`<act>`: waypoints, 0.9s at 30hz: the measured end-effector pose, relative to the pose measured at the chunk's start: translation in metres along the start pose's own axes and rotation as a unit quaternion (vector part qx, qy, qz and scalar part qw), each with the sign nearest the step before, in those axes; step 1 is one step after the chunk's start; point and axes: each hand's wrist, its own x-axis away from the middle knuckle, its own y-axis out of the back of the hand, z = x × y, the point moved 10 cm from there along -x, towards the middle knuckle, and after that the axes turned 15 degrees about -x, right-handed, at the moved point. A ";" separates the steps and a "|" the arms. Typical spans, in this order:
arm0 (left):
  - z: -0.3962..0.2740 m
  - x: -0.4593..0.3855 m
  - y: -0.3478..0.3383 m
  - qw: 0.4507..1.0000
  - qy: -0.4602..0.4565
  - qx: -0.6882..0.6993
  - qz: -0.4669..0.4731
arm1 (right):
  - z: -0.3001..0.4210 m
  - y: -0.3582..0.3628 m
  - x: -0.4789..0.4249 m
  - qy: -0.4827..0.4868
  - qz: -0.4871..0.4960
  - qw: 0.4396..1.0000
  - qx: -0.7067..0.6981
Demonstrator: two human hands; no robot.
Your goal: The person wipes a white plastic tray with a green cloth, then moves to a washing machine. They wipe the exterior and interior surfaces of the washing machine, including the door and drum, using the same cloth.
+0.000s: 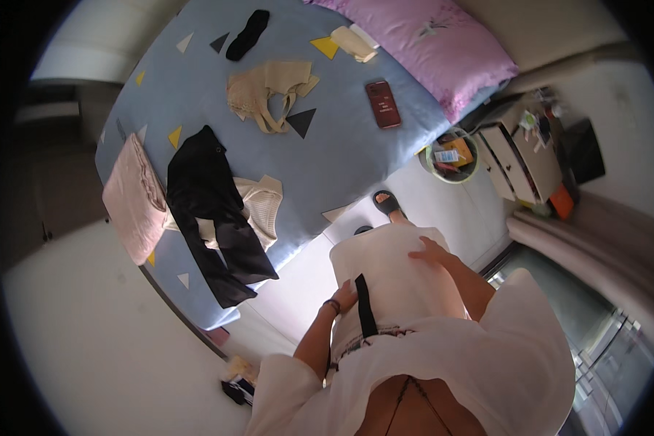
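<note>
My left hand (345, 296), with a dark band at its wrist, rests against the side of the white garment (395, 267) I wear. Its fingers are partly out of sight at the cloth's edge, so I cannot tell whether they grip. My right hand (431, 253) lies on the front of the same garment, fingers apart. Between the hands, a black strap (366, 305) hangs down the cloth. Before me on the bed (310, 174) lie black trousers (201, 180) over a cream knitted garment (261, 207). Farther up are a beige bra (267, 90) and a red-cased phone (383, 104).
A folded pink cloth (133, 204) lies by the trousers. The far side holds a black item (248, 35), a folded cream cloth (354, 44) and a pink pillow (425, 43). A waste bin (475, 163) and drawer cabinet (518, 158) stand right of the bed.
</note>
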 end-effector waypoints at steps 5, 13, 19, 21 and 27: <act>-0.009 0.039 0.040 0.980 0.126 0.012 0.156 | -0.118 -0.095 0.054 -0.004 0.041 0.991 -0.124; -0.009 0.055 0.004 0.942 0.124 -0.190 0.248 | -0.191 -0.239 0.170 -0.034 -0.102 0.969 -0.224; -0.097 0.043 -0.033 0.863 0.011 -0.429 0.265 | -0.257 -0.353 0.192 0.004 -0.129 0.984 -0.119; -0.084 0.020 -0.071 0.805 0.006 -0.531 0.266 | -0.298 -0.402 0.194 -0.022 -0.137 0.972 -0.189; -0.139 0.034 -0.188 0.656 -0.042 -0.699 0.282 | -0.384 -0.461 0.277 -0.055 -0.218 0.895 -0.386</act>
